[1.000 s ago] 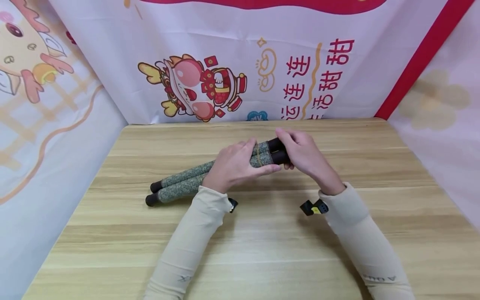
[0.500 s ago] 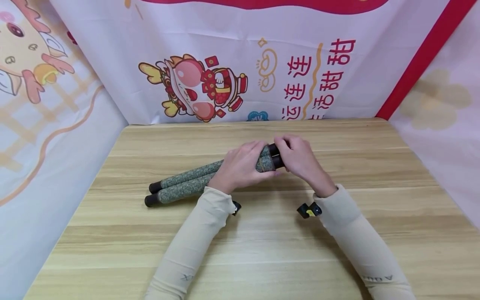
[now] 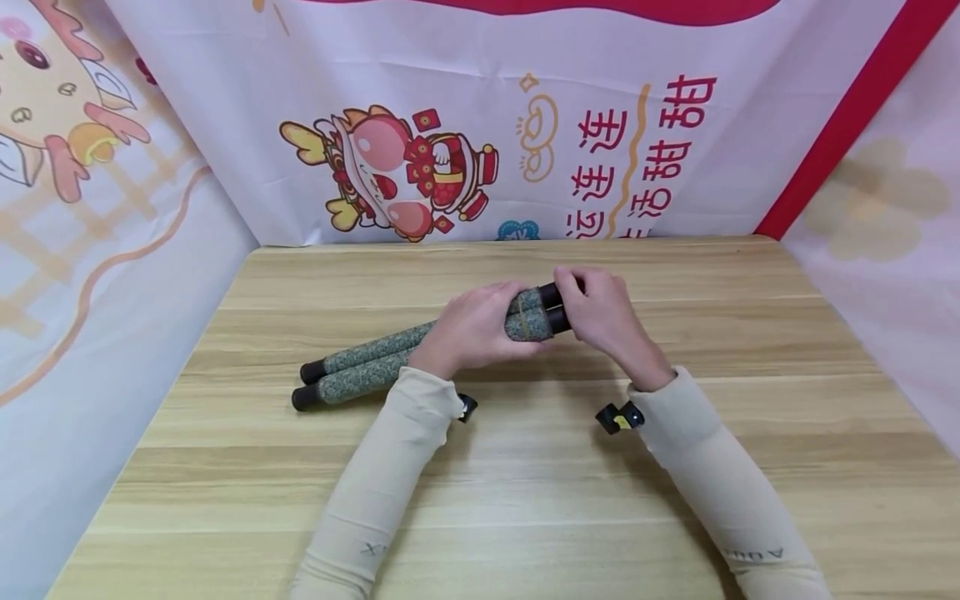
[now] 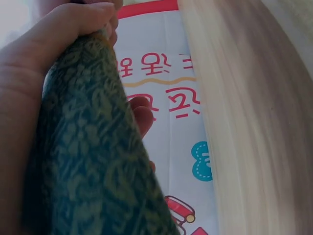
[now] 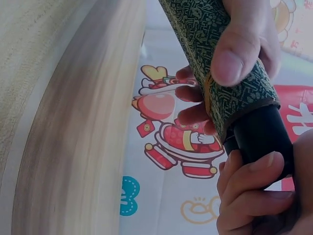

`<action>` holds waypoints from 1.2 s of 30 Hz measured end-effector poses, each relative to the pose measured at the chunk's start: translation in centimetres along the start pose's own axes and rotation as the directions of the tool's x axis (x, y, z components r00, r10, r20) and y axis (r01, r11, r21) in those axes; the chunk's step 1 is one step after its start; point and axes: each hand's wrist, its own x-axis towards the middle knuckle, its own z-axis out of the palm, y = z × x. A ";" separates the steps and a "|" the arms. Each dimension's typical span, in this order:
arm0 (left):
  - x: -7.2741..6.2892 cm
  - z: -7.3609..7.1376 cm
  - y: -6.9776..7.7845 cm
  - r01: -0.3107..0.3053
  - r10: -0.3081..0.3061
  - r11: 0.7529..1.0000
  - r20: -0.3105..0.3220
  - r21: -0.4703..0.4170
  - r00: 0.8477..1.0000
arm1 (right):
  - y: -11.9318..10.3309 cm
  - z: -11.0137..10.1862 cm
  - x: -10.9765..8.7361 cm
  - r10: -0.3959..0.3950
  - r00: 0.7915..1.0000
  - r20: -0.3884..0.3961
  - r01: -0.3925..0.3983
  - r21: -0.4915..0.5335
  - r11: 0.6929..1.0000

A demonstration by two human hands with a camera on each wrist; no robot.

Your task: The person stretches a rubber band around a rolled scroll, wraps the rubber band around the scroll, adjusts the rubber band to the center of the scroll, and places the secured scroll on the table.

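A scroll (image 3: 363,377), rolled into two parallel rolls of green patterned brocade with black end knobs (image 3: 558,320), slants across the back half of the table. Its left end lies low near the wood while the right end is tipped up. A thin yellowish rubber band (image 3: 522,318) circles both rolls near the right end. My left hand (image 3: 468,329) grips the rolls just left of the band, thumb on the near side. With my right hand (image 3: 600,308) I hold the black knobs, the fingers curled round them in the right wrist view. The brocade (image 4: 93,147) fills much of the left wrist view.
The wooden table (image 3: 450,500) reaches to a printed cloth backdrop (image 3: 517,50) along its back edge. More printed cloth (image 3: 82,275) hangs at the left and right sides. Small black cameras (image 3: 620,418) sit under both wrists.
My left hand has slid right over the band and then back left, uncovering it again. My right hand has shifted slightly toward me on the knobs. The scroll's left end has stayed in place.
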 end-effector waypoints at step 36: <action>-0.1 -0.4 -0.3 0.014 -0.013 0.999 0.018 -0.049 1.000 | 1.1 -1.0 0.7 -0.032 0.998 -0.060 0.030 -0.034 0.999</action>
